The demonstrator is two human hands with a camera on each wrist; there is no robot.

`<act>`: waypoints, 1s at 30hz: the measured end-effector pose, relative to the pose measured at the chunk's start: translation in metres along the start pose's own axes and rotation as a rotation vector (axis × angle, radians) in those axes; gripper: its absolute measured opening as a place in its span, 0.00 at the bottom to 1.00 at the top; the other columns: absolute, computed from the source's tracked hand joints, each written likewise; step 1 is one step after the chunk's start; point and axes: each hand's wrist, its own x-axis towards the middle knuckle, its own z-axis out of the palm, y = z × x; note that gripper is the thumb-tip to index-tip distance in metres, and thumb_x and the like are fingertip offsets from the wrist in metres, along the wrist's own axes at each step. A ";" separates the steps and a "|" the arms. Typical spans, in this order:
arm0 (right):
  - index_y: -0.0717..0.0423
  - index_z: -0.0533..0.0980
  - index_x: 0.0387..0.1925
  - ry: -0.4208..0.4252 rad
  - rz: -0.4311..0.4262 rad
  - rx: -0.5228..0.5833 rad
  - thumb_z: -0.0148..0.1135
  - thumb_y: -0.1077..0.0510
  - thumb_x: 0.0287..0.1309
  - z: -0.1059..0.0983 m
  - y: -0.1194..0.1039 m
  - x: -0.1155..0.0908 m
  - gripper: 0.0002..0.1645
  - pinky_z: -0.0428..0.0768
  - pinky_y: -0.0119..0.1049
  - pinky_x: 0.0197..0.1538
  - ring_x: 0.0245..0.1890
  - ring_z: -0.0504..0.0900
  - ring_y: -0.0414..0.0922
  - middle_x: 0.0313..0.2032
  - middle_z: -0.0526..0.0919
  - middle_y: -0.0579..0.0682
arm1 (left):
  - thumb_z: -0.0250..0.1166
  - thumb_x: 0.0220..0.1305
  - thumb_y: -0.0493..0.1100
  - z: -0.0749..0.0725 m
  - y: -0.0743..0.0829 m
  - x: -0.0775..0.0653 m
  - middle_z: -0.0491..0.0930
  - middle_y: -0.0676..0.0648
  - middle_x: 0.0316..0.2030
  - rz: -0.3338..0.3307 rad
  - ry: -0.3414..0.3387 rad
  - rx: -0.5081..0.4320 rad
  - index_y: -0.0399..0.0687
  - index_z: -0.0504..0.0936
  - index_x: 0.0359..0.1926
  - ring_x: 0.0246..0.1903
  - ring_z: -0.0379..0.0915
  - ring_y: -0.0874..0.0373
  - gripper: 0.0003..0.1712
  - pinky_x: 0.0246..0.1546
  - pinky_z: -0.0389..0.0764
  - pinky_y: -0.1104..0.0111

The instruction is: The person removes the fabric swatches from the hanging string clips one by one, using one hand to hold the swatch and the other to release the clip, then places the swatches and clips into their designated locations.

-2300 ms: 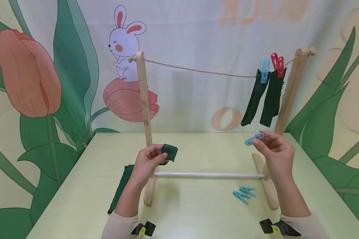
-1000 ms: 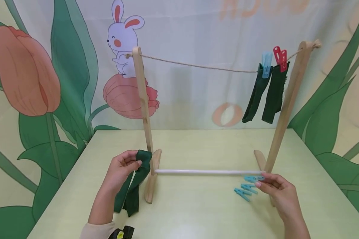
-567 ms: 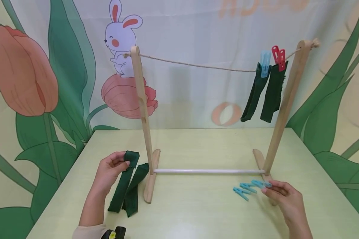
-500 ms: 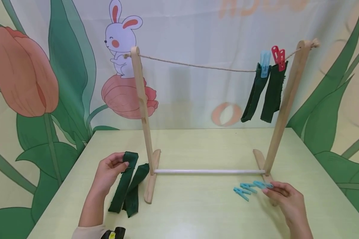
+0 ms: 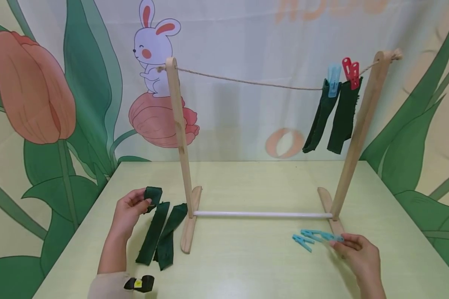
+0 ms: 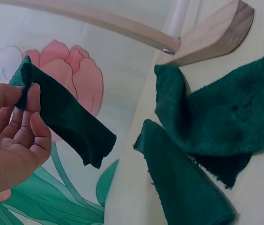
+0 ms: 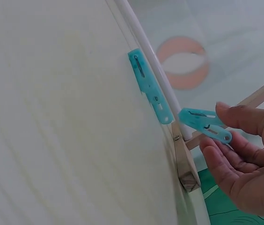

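In the head view my left hand [image 5: 126, 212] pinches the folded end of a dark green cloth strip [image 5: 153, 194]. The left wrist view shows this strip [image 6: 71, 115] hanging from thumb and fingers. Two more dark green strips, one flat [image 5: 153, 234] and one bent [image 5: 166, 245], lie on the table just right of it. At the right, my right hand [image 5: 361, 255] pinches a light blue clothespin [image 5: 331, 236] close above the table. Beside it lie two similar clothespins, one nearer [image 5: 303, 242] and one partly behind the held one [image 5: 309, 234].
A wooden stand with a left post [image 5: 178, 124] and right post [image 5: 361, 133] carries a string [image 5: 247, 83]. Two green strips [image 5: 344, 120] hang from it by a blue clothespin [image 5: 334, 81] and red clothespins [image 5: 353, 74]. A white bar [image 5: 262, 214] joins the feet.
My left hand has moved left with the green strip, away from the left post. My right hand has come down from below the hanging strips to beside the clothespins on the table, still pinching one.
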 end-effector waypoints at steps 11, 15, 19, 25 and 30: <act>0.69 0.73 0.44 0.017 -0.128 -0.229 0.74 0.58 0.42 0.007 0.004 -0.001 0.29 0.74 0.31 0.27 0.26 0.77 0.39 0.30 0.81 0.54 | 0.53 0.66 0.31 -0.003 -0.016 0.024 0.73 0.50 0.36 -0.075 0.067 -0.054 0.34 0.68 0.59 0.35 0.76 0.61 0.20 0.36 0.76 0.73; 0.70 0.73 0.41 -0.015 -0.140 -0.314 0.74 0.57 0.42 0.009 0.003 0.001 0.28 0.73 0.34 0.28 0.30 0.78 0.48 0.30 0.81 0.56 | 0.51 0.67 0.30 -0.005 -0.022 0.030 0.72 0.47 0.39 -0.118 0.068 -0.063 0.38 0.64 0.64 0.37 0.77 0.60 0.24 0.38 0.76 0.72; 0.71 0.72 0.39 -0.070 -0.122 -0.359 0.73 0.56 0.43 0.008 0.001 0.003 0.27 0.73 0.36 0.27 0.29 0.78 0.50 0.29 0.80 0.57 | 0.50 0.67 0.30 -0.011 -0.029 0.029 0.71 0.45 0.41 -0.161 0.040 -0.059 0.38 0.61 0.66 0.37 0.76 0.62 0.26 0.39 0.76 0.69; 0.71 0.71 0.37 -0.112 -0.098 -0.392 0.73 0.57 0.43 0.009 -0.002 0.005 0.26 0.73 0.36 0.25 0.25 0.76 0.47 0.27 0.77 0.56 | 0.49 0.67 0.29 -0.026 -0.042 0.012 0.69 0.42 0.41 -0.204 -0.030 -0.022 0.33 0.57 0.66 0.34 0.77 0.61 0.27 0.40 0.77 0.68; 0.71 0.71 0.37 -0.134 -0.085 -0.416 0.74 0.57 0.42 0.008 -0.004 0.006 0.26 0.73 0.37 0.26 0.27 0.75 0.48 0.27 0.77 0.55 | 0.49 0.65 0.28 -0.038 -0.050 -0.004 0.74 0.43 0.38 -0.252 -0.108 0.002 0.29 0.57 0.64 0.34 0.78 0.58 0.27 0.37 0.78 0.68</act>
